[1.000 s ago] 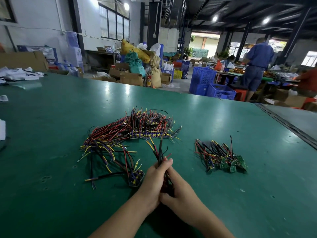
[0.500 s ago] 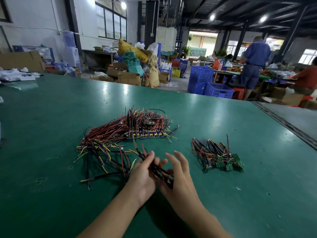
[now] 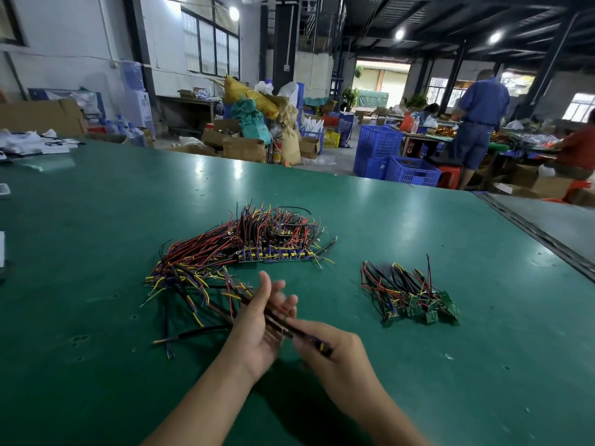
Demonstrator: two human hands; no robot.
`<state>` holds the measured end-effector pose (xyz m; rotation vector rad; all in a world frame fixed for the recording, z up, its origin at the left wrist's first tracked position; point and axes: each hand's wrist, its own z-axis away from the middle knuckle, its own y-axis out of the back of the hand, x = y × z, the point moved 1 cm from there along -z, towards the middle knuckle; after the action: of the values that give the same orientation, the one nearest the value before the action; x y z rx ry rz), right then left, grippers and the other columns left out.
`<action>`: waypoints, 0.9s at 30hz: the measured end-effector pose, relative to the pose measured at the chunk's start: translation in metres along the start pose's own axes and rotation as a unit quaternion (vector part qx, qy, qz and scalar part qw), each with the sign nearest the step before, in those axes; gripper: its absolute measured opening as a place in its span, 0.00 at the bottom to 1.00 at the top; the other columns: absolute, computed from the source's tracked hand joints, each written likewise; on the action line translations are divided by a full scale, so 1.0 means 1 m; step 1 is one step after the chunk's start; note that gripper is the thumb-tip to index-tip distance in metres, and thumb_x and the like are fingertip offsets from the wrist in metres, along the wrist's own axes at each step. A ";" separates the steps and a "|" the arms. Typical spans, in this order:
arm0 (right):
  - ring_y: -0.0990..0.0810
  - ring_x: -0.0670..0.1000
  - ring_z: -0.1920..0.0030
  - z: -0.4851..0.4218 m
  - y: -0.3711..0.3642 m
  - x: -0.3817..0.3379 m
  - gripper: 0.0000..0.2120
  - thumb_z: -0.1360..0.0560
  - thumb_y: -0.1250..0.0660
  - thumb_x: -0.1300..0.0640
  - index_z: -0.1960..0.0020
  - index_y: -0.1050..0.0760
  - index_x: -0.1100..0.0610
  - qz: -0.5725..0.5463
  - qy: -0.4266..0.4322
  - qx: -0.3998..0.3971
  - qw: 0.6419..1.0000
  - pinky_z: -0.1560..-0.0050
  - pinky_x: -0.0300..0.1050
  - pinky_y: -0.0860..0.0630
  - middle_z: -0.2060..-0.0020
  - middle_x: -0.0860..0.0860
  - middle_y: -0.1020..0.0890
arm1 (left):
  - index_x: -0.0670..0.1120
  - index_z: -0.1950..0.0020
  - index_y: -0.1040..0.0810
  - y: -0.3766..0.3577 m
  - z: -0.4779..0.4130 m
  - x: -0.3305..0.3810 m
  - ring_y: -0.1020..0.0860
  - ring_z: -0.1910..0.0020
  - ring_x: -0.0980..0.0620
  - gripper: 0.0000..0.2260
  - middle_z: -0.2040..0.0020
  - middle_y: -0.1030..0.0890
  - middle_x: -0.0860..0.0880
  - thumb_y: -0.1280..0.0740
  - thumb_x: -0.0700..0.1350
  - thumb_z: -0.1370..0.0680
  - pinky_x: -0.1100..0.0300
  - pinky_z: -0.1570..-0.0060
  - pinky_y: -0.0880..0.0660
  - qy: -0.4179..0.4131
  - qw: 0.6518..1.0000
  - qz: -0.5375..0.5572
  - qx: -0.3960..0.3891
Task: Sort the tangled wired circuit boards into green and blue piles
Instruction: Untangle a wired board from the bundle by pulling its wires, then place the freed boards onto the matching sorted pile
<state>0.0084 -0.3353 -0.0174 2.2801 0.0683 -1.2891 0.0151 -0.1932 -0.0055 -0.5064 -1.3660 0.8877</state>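
Green table (image 3: 96, 204), wire bundle (image 3: 274, 320) between tangled pile (image 3: 244, 249) and well-apart green-board pile (image 3: 409, 294).

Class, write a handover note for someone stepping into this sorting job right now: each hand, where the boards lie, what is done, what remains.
Left hand: open, the held board's wires lying across its palm.
Right hand: pinches the wired board at its board end; it looks blue.
Green pile: on the table, right side, apart from the rest.
Large tangled heap: centre-left; the boards showing in it look blue.
Done: a small green pile set apart.
Left: draw the held wires clear of the heap, place that board, check the heap for greens.
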 end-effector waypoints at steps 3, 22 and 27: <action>0.27 0.45 0.71 -0.012 0.008 0.009 0.14 0.23 0.33 0.66 0.46 0.16 0.50 -0.184 -0.125 0.067 0.973 0.67 0.39 0.25 0.71 0.47 0.22 | 0.45 0.47 0.22 -0.004 -0.002 0.000 0.18 0.59 0.54 0.22 0.56 0.15 0.47 0.30 0.57 0.36 0.58 0.53 0.26 -0.040 0.998 -0.034 -0.022; 0.26 0.57 0.35 -0.047 0.159 0.077 0.39 0.27 0.65 0.25 0.37 0.25 0.43 0.533 -0.324 -0.016 0.781 0.32 0.69 0.44 0.37 0.51 0.21 | 0.52 0.34 0.37 0.024 0.013 0.012 0.31 0.38 0.47 0.25 0.37 0.30 0.50 0.33 0.61 0.25 0.53 0.41 0.30 -0.183 0.434 -0.867 0.165; 0.43 0.61 0.25 -0.047 0.125 0.049 0.24 0.20 0.50 0.37 0.34 0.28 0.49 0.512 -0.223 0.129 0.820 0.28 0.66 0.50 0.28 0.57 0.33 | 0.52 0.38 0.31 0.027 0.008 0.011 0.32 0.41 0.49 0.17 0.45 0.25 0.53 0.31 0.52 0.24 0.59 0.52 0.28 -0.201 0.502 -0.830 0.138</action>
<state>0.1084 -0.4320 0.0138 1.6292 -1.3680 -1.1611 -0.0001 -0.1704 -0.0180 1.3116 -1.3328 -0.5194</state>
